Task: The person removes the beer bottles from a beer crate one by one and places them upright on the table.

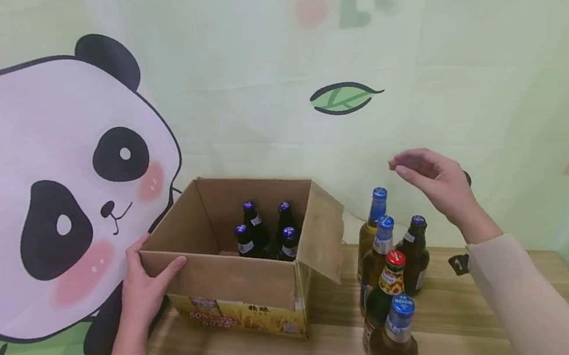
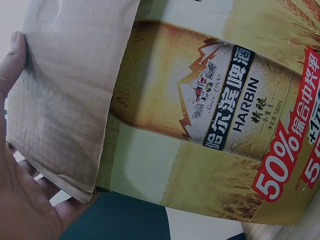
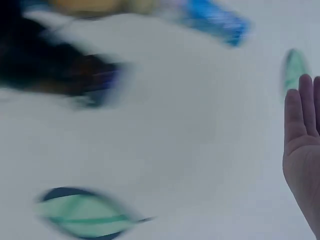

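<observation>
My left hand (image 1: 142, 296) grips the near left corner of an open cardboard beer box (image 1: 223, 290), its thumb over the front flap. The left wrist view shows the thumb on the brown flap (image 2: 70, 100) and the other fingers around its edge. Several dark beer bottles (image 1: 254, 228) with blue caps stand inside the box at its right end. My right hand (image 1: 438, 186) is raised in the air above the bottles on the table, holding nothing, its fingers extended. Below it stand a dark bottle (image 1: 416, 256) and a blue-capped bottle (image 1: 380, 207).
More bottles stand in a row right of the box: a red-capped bottle (image 1: 392, 282), a blue-capped brown bottle (image 1: 395, 340) nearest me, and another blue-capped bottle (image 1: 381, 248). The box's right flap (image 1: 324, 231) sticks out toward them. A printed cloth (image 1: 253, 87) hangs behind the wooden table (image 1: 459, 321).
</observation>
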The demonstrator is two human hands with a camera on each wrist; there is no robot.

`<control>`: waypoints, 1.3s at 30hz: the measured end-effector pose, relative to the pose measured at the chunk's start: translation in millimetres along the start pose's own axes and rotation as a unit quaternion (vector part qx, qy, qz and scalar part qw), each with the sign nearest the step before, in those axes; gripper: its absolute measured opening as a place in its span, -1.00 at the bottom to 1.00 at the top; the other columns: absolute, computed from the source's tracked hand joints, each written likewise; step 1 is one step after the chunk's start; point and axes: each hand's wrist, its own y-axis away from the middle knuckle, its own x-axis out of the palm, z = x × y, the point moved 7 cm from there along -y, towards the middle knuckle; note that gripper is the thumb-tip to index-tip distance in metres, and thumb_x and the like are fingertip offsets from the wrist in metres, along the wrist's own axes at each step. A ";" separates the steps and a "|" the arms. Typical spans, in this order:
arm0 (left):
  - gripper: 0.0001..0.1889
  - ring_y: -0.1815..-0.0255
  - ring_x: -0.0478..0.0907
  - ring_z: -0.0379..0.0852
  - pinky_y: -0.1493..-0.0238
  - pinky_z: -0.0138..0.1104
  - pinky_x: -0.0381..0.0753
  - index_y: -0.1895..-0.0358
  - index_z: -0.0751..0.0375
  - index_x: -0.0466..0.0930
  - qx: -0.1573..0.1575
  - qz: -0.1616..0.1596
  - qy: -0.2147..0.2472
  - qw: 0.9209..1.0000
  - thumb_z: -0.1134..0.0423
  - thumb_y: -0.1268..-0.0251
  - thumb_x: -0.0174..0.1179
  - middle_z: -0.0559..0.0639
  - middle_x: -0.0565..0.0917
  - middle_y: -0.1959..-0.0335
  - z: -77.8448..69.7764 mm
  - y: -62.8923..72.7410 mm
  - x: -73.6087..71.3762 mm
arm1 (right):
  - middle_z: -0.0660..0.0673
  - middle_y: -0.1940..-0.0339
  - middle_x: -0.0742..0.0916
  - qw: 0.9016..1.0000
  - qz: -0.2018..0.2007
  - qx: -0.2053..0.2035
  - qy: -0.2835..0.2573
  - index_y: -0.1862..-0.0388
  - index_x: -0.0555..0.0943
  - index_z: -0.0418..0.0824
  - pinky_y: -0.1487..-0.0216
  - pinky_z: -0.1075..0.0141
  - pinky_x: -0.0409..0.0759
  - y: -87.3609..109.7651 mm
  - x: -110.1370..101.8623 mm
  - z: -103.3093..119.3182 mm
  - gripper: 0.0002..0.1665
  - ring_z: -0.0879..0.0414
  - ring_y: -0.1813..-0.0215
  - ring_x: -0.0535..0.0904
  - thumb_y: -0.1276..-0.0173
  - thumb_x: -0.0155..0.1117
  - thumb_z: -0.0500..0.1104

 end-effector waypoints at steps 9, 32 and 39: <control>0.11 -0.46 0.17 0.34 -0.38 0.34 0.16 -0.62 -0.10 -0.13 0.004 0.000 -0.005 1.000 -0.23 -0.14 0.41 0.29 0.19 -0.52 1.7 -0.9 -1.1 | 0.00 -0.08 0.73 0.971 0.220 -0.086 0.026 -0.15 0.62 -0.10 -0.21 0.23 0.59 -66.2 86.7 108.4 -0.64 0.16 -0.14 0.65 -0.45 0.32 -0.01; 0.10 -0.40 0.28 0.26 -0.36 0.28 0.27 -0.59 -0.16 -0.05 0.019 0.009 0.011 1.000 -0.33 -0.04 0.42 0.21 0.29 -0.46 -19.7 2.4 38.0 | -0.02 -0.05 0.74 0.806 0.534 -0.079 0.240 -0.06 0.69 -0.10 -0.16 0.30 0.58 -84.7 294.7 76.3 -0.70 0.16 -0.09 0.62 -0.36 0.38 -0.26; 0.11 -0.42 0.26 0.28 -0.37 0.30 0.24 -0.59 -0.19 -0.06 0.014 -0.001 0.001 1.000 -0.35 -0.03 0.41 0.21 0.25 -0.49 -14.8 1.0 34.3 | 0.00 -0.07 0.72 0.803 0.532 -0.033 0.266 -0.09 0.69 -0.04 -0.10 0.24 0.61 -84.6 310.2 63.0 -0.65 0.14 -0.09 0.60 -0.34 0.39 -0.27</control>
